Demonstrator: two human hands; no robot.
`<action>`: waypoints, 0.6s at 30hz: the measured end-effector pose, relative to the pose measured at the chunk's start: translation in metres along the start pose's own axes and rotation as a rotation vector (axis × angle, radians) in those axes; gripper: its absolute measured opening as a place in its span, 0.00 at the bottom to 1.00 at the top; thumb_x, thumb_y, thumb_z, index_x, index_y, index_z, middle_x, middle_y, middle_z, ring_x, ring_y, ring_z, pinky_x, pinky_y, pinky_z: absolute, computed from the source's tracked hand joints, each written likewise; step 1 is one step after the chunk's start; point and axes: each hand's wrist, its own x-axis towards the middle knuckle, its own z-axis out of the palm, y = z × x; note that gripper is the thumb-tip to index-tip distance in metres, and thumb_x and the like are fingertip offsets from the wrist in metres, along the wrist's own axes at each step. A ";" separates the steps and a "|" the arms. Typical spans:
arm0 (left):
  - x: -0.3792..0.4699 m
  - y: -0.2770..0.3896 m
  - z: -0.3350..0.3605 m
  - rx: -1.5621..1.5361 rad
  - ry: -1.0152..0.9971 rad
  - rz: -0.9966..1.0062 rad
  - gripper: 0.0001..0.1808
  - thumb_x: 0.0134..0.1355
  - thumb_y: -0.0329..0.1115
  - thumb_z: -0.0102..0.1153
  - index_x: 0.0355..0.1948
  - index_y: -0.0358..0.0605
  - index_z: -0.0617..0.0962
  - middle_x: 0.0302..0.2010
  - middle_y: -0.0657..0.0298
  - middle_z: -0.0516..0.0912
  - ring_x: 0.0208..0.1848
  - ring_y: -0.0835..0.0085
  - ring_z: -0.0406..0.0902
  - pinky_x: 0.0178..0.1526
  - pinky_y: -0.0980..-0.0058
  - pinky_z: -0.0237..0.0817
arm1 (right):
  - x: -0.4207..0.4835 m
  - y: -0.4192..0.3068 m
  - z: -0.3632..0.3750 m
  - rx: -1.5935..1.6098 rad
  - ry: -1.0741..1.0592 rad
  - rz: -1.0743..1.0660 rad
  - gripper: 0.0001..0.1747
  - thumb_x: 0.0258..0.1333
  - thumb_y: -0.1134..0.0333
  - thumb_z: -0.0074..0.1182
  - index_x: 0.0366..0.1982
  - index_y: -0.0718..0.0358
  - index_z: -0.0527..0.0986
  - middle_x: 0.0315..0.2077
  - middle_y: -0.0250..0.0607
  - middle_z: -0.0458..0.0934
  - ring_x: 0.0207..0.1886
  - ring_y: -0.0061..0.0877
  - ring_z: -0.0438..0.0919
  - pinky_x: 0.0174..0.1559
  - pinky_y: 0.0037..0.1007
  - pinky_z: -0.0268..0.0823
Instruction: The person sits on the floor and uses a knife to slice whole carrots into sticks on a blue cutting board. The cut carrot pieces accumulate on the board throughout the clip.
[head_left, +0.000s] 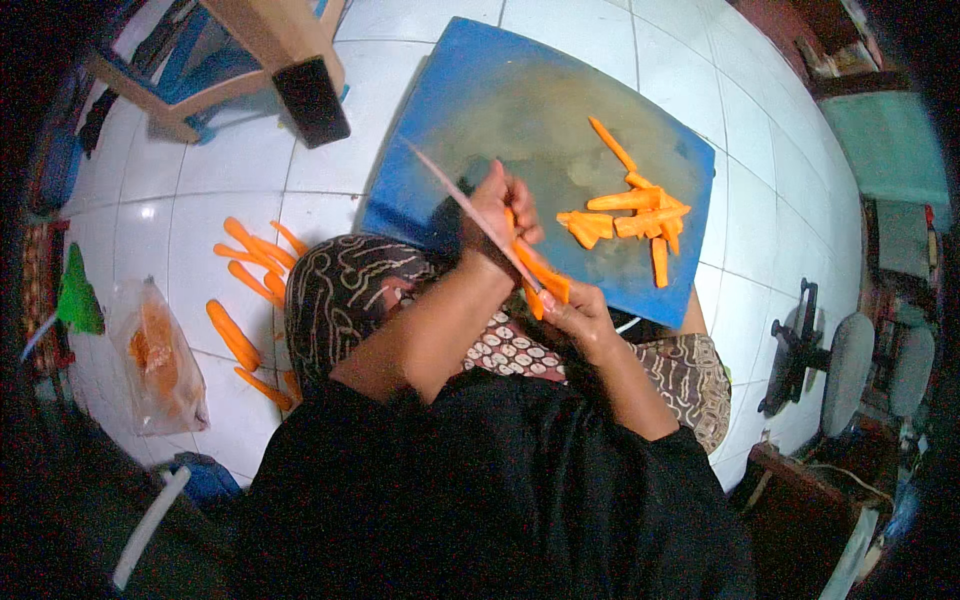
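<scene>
My left hand is above the blue cutting board, its fingers curled around the upper end of a peeled carrot. Close to my body, my right hand grips a knife at its handle end, which the fingers mostly hide. The long blade slants up and left past my left wrist, beyond that hand. At the lower end the carrot looks split into two parts, beside my right thumb. Cut carrot pieces lie in a loose pile on the board's right side.
Several peeled carrots lie on the white tiled floor beside my left knee. Farther left is a plastic bag with orange contents. A wooden stand with a dark phone-like object rises at upper left. An office chair lies at right.
</scene>
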 end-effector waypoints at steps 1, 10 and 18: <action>0.000 0.001 0.008 0.063 0.090 0.102 0.26 0.59 0.57 0.41 0.13 0.50 0.61 0.11 0.69 0.58 0.12 0.75 0.55 0.14 0.78 0.44 | -0.002 -0.001 0.001 0.010 0.004 -0.009 0.30 0.57 0.61 0.47 0.58 0.67 0.58 0.51 0.39 0.68 0.53 0.22 0.63 0.57 0.26 0.51; 0.000 0.010 -0.013 -0.098 -0.364 -0.128 0.29 0.58 0.56 0.34 0.06 0.52 0.55 0.07 0.69 0.51 0.09 0.76 0.48 0.12 0.77 0.39 | 0.006 0.009 0.008 -0.023 -0.001 -0.134 0.30 0.57 0.63 0.48 0.59 0.65 0.58 0.53 0.38 0.66 0.54 0.21 0.64 0.57 0.24 0.51; -0.009 0.003 -0.011 -0.159 -0.274 -0.188 0.29 0.55 0.58 0.35 0.06 0.52 0.56 0.07 0.69 0.52 0.09 0.75 0.49 0.14 0.76 0.39 | 0.009 0.016 0.000 0.274 -0.022 0.061 0.15 0.56 0.58 0.49 0.34 0.64 0.70 0.10 0.31 0.64 0.08 0.17 0.58 0.12 0.20 0.48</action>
